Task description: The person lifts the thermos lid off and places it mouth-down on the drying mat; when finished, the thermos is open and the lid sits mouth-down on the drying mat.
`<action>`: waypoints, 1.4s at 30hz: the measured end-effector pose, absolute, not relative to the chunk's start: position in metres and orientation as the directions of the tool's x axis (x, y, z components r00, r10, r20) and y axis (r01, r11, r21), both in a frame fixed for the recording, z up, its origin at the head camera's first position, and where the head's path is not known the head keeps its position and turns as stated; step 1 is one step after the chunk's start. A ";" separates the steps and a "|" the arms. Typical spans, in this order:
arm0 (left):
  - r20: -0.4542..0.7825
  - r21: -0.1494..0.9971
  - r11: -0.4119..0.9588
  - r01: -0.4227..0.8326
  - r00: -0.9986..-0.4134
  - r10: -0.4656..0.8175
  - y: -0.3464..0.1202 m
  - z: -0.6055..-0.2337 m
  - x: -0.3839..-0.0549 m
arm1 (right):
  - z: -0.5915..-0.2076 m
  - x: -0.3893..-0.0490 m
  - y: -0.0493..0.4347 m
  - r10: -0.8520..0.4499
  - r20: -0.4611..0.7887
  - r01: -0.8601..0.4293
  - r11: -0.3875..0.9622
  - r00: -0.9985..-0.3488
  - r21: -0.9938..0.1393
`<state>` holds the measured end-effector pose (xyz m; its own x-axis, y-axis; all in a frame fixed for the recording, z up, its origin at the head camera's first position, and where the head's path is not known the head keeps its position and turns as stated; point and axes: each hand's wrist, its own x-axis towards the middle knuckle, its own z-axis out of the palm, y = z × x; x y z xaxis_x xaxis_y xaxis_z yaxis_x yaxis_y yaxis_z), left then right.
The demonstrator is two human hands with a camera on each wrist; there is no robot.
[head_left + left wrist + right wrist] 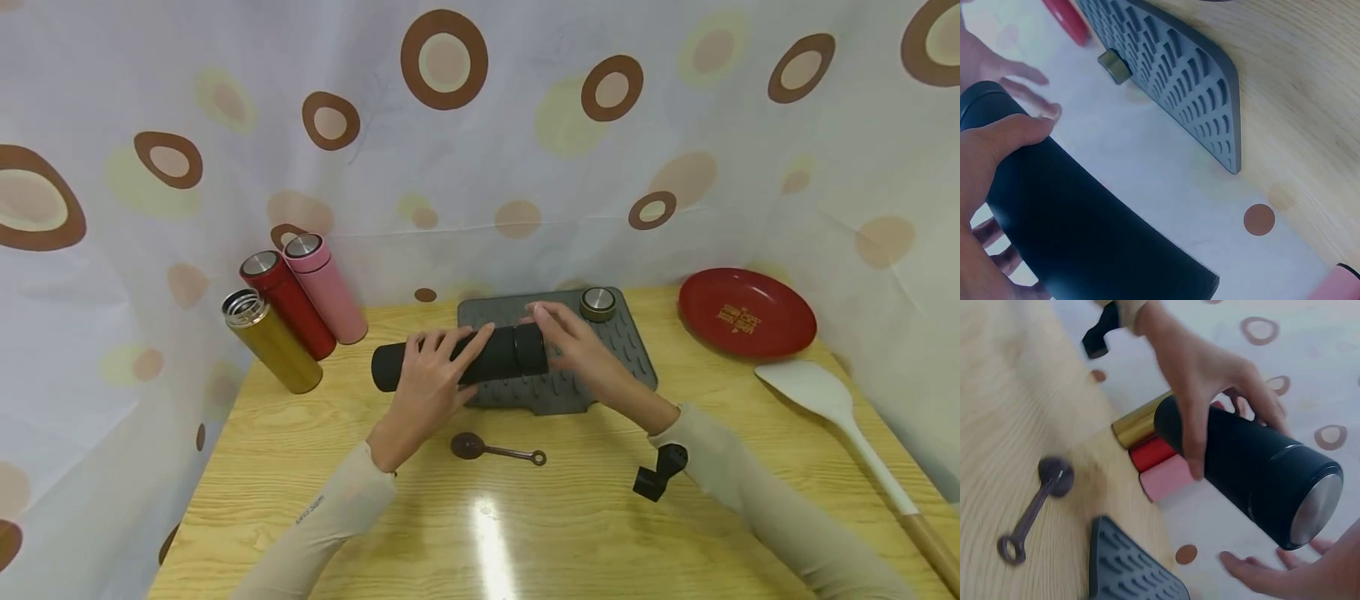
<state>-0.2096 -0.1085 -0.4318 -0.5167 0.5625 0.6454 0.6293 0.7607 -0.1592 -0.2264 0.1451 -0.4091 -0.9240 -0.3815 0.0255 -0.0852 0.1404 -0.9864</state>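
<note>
My left hand (435, 371) grips a black thermos bottle (495, 357) round its middle, thumb on the near side in the left wrist view. The bottle lies almost level over the dark grey drying mat (562, 404), its capped end to the right. A silver disc tops its black lid (1315, 509) in the right wrist view. Close to that lid, my right hand (573, 346) has its fingers loosely extended, apart from the lid in the right wrist view (1297, 572). A small gold-and-silver bottle lid (597, 305) rests on the mat's back right corner.
At the back left stand an uncapped gold bottle (281, 350), a red bottle (292, 304) and a pink bottle (330, 292). A brown spoon (468, 446) lies in front of the mat. To the right are a red plate (787, 321) and a white spatula (825, 396) with a wooden handle.
</note>
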 end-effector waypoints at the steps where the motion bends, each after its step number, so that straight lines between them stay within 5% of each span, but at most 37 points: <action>1: 0.649 -0.161 0.764 0.625 -0.516 0.559 -0.108 -0.432 -0.209 | -0.407 -0.226 0.146 -0.392 -0.021 -0.035 0.136 -0.920 -0.990; 7: 0.666 -0.194 0.776 0.600 -0.500 0.553 -0.105 -0.430 -0.208 | -0.399 -0.227 0.148 -0.488 -0.211 0.151 0.159 -0.847 -0.976; 12: 0.658 -0.185 0.767 0.614 -0.503 0.561 -0.104 -0.432 -0.208 | -0.403 -0.226 0.149 -0.503 -0.239 0.166 0.187 -0.831 -0.968; 15: 0.657 -0.155 0.757 0.634 -0.506 0.559 -0.106 -0.433 -0.206 | -0.409 -0.222 0.150 -0.533 -0.106 0.018 0.168 -0.839 -0.986; 17: 0.660 -0.124 0.753 0.646 -0.513 0.549 -0.108 -0.433 -0.207 | -0.412 -0.220 0.150 -0.567 0.068 -0.225 0.212 -0.821 -0.951; 20: 0.663 -0.087 0.747 0.659 -0.521 0.537 -0.112 -0.433 -0.208 | -0.416 -0.220 0.149 -0.621 0.341 -0.616 0.299 -0.705 -0.729; 23: 0.662 -0.088 0.744 0.662 -0.520 0.541 -0.116 -0.431 -0.208 | -0.420 -0.223 0.150 -0.665 0.494 -0.814 0.333 -0.560 -0.476; 34: 0.661 -0.112 0.723 0.682 -0.492 0.566 -0.115 -0.424 -0.208 | -0.420 -0.222 0.161 -0.729 0.613 -0.940 0.335 -0.304 -0.068; 42: 0.663 -0.066 0.692 0.719 -0.487 0.569 -0.112 -0.419 -0.208 | -0.415 -0.218 0.169 -0.766 0.596 -0.927 0.364 -0.241 0.092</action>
<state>-0.2077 -0.1124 -0.4189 -0.4868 0.5689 0.6628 0.7187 0.6922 -0.0663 -0.2180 0.1686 -0.4153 -0.2411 -0.7657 0.5963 -0.9270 0.3636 0.0920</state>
